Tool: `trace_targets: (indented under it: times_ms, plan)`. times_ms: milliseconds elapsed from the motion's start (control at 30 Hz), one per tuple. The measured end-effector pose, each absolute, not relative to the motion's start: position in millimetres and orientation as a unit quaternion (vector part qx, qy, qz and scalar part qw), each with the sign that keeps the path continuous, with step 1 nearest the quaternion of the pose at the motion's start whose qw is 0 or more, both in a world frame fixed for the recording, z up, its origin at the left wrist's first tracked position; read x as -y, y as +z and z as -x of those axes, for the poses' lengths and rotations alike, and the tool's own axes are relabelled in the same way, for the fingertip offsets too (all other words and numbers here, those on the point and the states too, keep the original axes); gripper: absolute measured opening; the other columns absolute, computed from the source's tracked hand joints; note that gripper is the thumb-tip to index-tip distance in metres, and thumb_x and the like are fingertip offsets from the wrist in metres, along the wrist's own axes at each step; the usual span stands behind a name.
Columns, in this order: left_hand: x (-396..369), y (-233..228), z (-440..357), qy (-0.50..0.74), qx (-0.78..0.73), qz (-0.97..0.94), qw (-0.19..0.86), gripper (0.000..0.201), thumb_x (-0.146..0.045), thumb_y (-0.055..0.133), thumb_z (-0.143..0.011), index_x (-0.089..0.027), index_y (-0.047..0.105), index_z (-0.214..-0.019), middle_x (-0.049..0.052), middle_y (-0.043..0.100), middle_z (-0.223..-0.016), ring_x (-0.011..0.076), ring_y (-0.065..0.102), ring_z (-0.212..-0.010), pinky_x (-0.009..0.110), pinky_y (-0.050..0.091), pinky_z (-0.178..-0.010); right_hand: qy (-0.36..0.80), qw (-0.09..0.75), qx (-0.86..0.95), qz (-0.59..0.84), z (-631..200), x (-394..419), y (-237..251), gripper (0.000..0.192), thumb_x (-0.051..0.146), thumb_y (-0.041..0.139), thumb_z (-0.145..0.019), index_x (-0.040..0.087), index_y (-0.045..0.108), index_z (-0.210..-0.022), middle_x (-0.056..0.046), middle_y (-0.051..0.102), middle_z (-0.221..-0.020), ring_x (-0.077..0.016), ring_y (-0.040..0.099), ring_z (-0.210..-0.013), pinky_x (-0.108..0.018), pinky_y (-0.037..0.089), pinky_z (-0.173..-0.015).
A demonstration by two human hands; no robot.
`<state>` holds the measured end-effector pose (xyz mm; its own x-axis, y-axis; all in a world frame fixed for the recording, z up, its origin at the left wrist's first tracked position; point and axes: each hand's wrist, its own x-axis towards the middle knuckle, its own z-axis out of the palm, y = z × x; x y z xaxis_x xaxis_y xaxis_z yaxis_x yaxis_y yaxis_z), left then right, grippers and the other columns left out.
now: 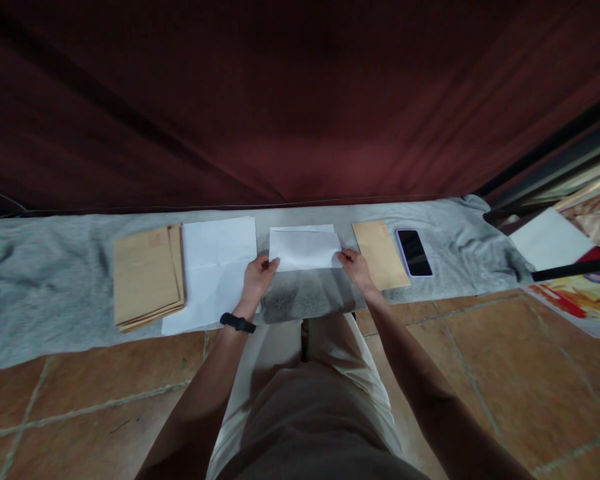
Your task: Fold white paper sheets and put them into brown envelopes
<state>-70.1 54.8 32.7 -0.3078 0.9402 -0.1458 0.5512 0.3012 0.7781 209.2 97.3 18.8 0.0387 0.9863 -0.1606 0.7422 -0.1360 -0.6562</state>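
A folded sheet of white paper [304,249] lies in front of me, its long sides running left to right. A narrow strip of a back layer shows above its upper edge. My left hand [261,273] pinches the lower left corner between thumb and fingers. At the lower right corner, my right hand [354,265] is closed on the same paper. Just left of my left hand is a stack of white sheets [220,267]. A single brown envelope [380,253] lies right beside my right hand.
A stack of brown envelopes [147,277] partly overlaps the white sheets. A phone [414,253] lies right of the single envelope. Grey cloth [300,293] covers the narrow surface, with a dark red curtain [290,133] behind. Another white sheet [550,239] lies far right.
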Motion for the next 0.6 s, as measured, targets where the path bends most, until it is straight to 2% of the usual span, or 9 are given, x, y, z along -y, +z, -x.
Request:
trace_targets:
  times_ms: [167, 367, 600]
  plan:
    - [-53, 38, 68, 0.264, -0.773, -0.512, 0.266, 0.018, -0.036, 0.058, -0.081, -0.021, 0.061, -0.071, 0.001, 0.065, -0.069, 0.0168, 0.059, -0.069, 0.027, 0.041, -0.066, 0.276, 0.186, 0.64, 0.692, -209, -99, 26, 0.032, 0.04, 0.05, -0.098, 0.018, 0.073, -0.097, -0.004, 0.077, -0.091, -0.0162, 0.066, -0.079, -0.022, 0.042, -0.068]
    - [-36, 32, 63, 0.256, -0.778, -0.494, 0.292, 0.019, -0.037, 0.057, -0.082, -0.023, 0.058, -0.069, 0.0, 0.064, -0.065, 0.0182, 0.063, -0.071, 0.026, 0.042, -0.064, 0.247, 0.156, 0.655, 0.697, -216, -85, 28, 0.037, 0.044, 0.048, -0.1, 0.02, 0.074, -0.093, -0.004, 0.075, -0.084, -0.0163, 0.066, -0.075, -0.023, 0.041, -0.066]
    - [-27, 38, 55, 0.214, -0.8, -0.5, 0.254, 0.015, -0.034, 0.058, -0.085, -0.022, 0.064, -0.078, 0.004, 0.073, -0.081, 0.0202, 0.068, -0.08, 0.027, 0.045, -0.072, 0.221, 0.063, 0.642, 0.731, -212, -71, 31, 0.036, 0.047, 0.046, -0.103, 0.023, 0.073, -0.102, -0.006, 0.077, -0.096, -0.0187, 0.071, -0.089, -0.023, 0.043, -0.069]
